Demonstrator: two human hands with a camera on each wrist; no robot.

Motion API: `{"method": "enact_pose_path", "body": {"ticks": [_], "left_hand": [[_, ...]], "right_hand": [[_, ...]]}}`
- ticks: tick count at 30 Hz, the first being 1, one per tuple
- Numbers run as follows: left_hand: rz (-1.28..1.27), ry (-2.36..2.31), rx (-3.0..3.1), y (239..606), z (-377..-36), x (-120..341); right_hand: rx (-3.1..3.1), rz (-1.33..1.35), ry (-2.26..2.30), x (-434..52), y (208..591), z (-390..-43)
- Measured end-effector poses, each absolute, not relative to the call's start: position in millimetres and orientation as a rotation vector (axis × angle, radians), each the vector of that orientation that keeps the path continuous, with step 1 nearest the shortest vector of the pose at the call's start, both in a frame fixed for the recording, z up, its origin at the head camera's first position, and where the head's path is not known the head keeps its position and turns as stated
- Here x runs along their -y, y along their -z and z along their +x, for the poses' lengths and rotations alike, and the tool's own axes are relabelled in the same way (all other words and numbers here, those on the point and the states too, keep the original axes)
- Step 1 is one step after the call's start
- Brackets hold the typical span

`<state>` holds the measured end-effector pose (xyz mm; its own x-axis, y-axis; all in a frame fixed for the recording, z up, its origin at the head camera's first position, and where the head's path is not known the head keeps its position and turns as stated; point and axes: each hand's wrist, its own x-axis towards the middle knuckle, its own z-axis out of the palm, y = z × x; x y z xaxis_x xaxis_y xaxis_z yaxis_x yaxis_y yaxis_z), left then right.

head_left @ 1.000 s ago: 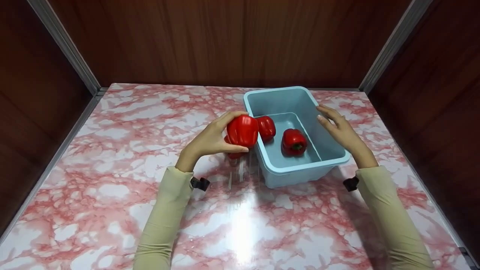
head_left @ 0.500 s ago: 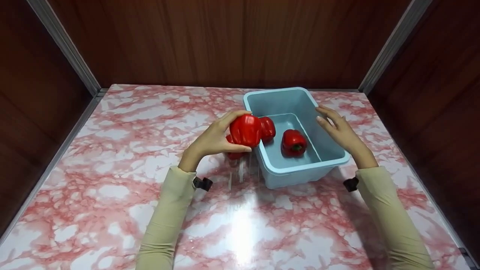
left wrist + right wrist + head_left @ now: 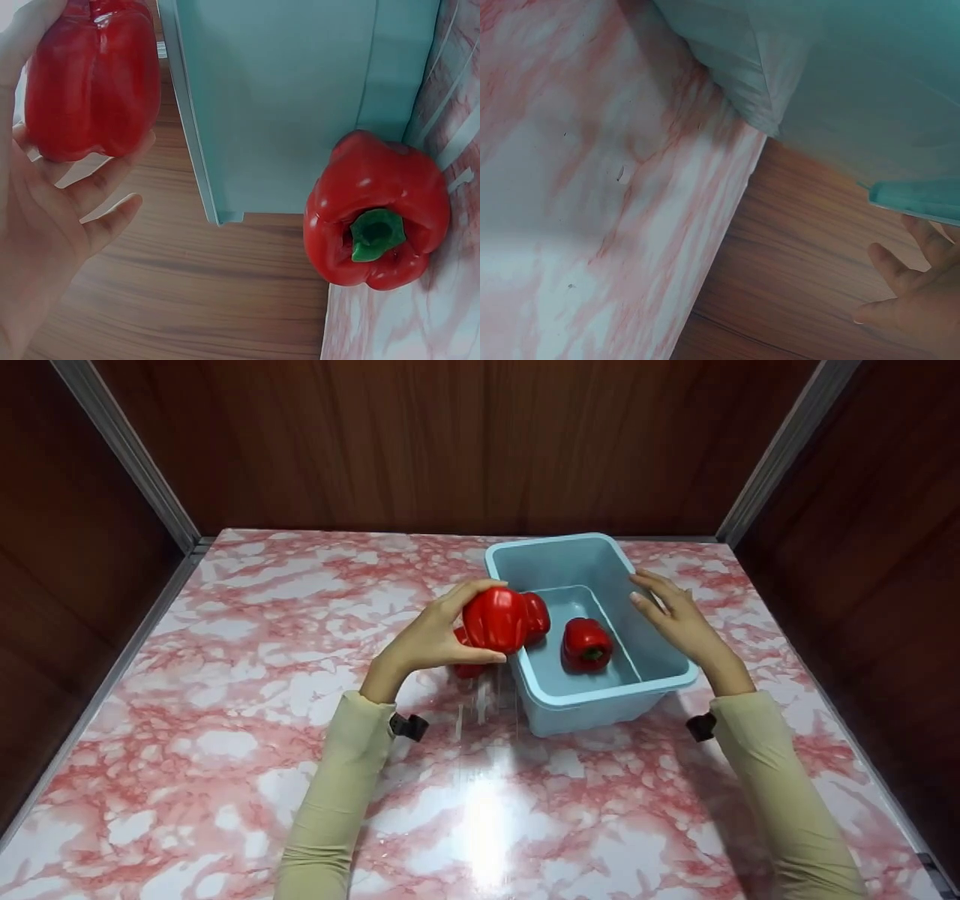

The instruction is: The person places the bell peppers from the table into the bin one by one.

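My left hand (image 3: 431, 636) grips a red bell pepper (image 3: 496, 620) between thumb and fingers, over the left rim of a light blue plastic bin (image 3: 600, 712). In the left wrist view the held bell pepper (image 3: 94, 86) hangs beside the bin wall (image 3: 285, 75). Two red bell peppers (image 3: 586, 646) lie inside the bin, one partly hidden by the held pepper. Another bell pepper (image 3: 420, 184), green stem showing, sits on the table against the bin's outer left side. At the right rim, my right hand (image 3: 679, 622) has loosely bent fingers; whether they touch the rim I cannot tell.
The bin stands on a red-and-white marbled table (image 3: 225, 742). A dark wood-grain panel (image 3: 450, 450) rises behind the table, with side panels at left and right joined by grey metal posts (image 3: 795, 450).
My left hand has shifted slightly right with the bell pepper, farther over the bin's left rim. My right hand and the peppers in the bin stay put.
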<state>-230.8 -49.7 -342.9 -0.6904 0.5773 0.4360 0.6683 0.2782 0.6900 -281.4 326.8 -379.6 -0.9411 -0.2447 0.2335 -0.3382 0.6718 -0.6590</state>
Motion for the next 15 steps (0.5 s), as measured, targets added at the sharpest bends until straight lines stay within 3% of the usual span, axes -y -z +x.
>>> {"method": "enact_pose_path", "body": {"ticks": [15], "left_hand": [[-1.192, 1.391, 2.415, 372.0, -260.2, 46.6]], "right_hand": [[2.749, 0.501, -1.120, -326.4, 378.4, -281.2]]}}
